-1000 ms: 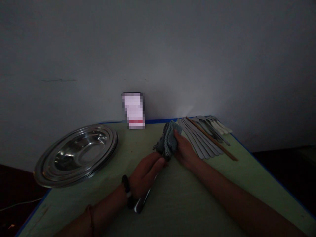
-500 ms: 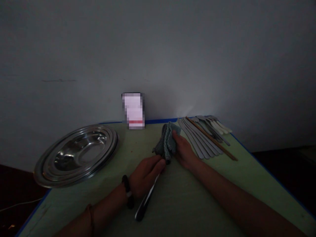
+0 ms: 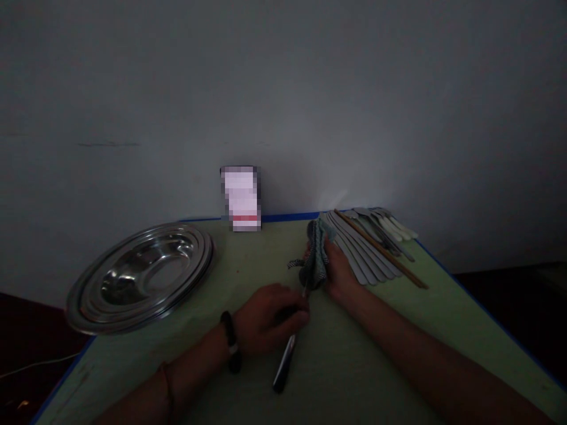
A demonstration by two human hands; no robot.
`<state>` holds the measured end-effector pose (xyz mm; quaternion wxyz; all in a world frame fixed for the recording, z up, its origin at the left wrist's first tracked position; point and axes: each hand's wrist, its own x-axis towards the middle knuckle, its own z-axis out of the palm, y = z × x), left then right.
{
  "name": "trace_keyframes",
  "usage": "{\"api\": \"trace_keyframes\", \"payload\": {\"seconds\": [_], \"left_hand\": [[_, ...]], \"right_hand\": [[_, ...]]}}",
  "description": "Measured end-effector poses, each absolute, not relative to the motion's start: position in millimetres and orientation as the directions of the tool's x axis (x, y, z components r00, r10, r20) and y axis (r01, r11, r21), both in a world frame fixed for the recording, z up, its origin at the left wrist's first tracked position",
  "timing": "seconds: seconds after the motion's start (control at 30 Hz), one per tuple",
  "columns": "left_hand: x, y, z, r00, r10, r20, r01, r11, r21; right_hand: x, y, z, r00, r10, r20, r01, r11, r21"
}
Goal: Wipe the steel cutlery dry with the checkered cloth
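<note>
My left hand (image 3: 277, 316) is closed in a pinch around a shiny metal piece of cutlery (image 3: 284, 363), whose handle points down toward me. The upper end of it goes into a folded grey-green cloth (image 3: 319, 251) and is mostly hidden, so its kind does not show clearly. Wrapped by my right hand (image 3: 339, 268), the cloth is bunched around that end just above my left fingers. A row of flat metal cutlery handles (image 3: 358, 260) lies on the table right beside my right hand.
Nested steel basins or plates (image 3: 146, 277) stand at the left of the green table (image 3: 248, 260). A phone with a blurred screen (image 3: 243, 198) leans against the wall (image 3: 283, 88). Wooden chopsticks (image 3: 385, 254), more metal cutlery (image 3: 376, 224) and white-handled pieces (image 3: 392, 227) lie at the right.
The cloth and my right hand have shifted slightly right. The cutlery has turned more upright, its lower end swinging right, and my left hand now sits a little lower, apart from the cloth.
</note>
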<state>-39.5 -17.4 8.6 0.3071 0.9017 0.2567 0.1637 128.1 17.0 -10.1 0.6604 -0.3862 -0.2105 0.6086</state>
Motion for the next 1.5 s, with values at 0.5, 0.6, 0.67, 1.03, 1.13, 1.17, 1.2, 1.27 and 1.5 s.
{"api": "trace_keyframes", "payload": {"seconds": [0.5,0.6,0.67,1.03,1.13,1.17,1.2,1.27,1.5], "left_hand": [[-45,-13,13,0.933,0.334,0.135,0.153,-0.708,0.690],[-46,-14,12,0.940,0.319,0.120,0.155,-0.712,0.685],[-45,-16,9,0.928,0.353,0.122,0.190,-0.726,0.661],[-38,-21,3,0.895,0.426,0.134,0.305,-0.803,0.512],[-37,-21,1,0.895,0.427,0.127,0.325,-0.820,0.472],[-36,-21,0,0.894,0.429,0.129,0.331,-0.826,0.455],[-36,-21,-1,0.893,0.431,0.132,0.338,-0.835,0.435],[-36,-21,-2,0.891,0.430,0.146,0.349,-0.855,0.383],[-39,-23,0,0.865,0.417,0.280,0.348,-0.900,0.265]], "right_hand": [[135,28,-22,0.260,0.943,-0.207,-0.676,0.025,-0.737],[135,26,-17,0.212,0.953,-0.217,-0.698,-0.007,-0.717],[135,25,-14,0.187,0.956,-0.224,-0.694,-0.033,-0.720],[129,19,-6,0.098,0.987,-0.125,-0.560,-0.049,-0.827],[128,18,-5,0.053,0.992,-0.118,-0.547,-0.070,-0.834],[128,18,-5,0.042,0.992,-0.116,-0.541,-0.075,-0.838],[128,18,-6,0.033,0.993,-0.113,-0.535,-0.078,-0.841],[128,19,-7,0.025,0.994,-0.105,-0.526,-0.077,-0.847],[128,19,-11,-0.025,0.998,-0.058,-0.494,-0.063,-0.867]]}}
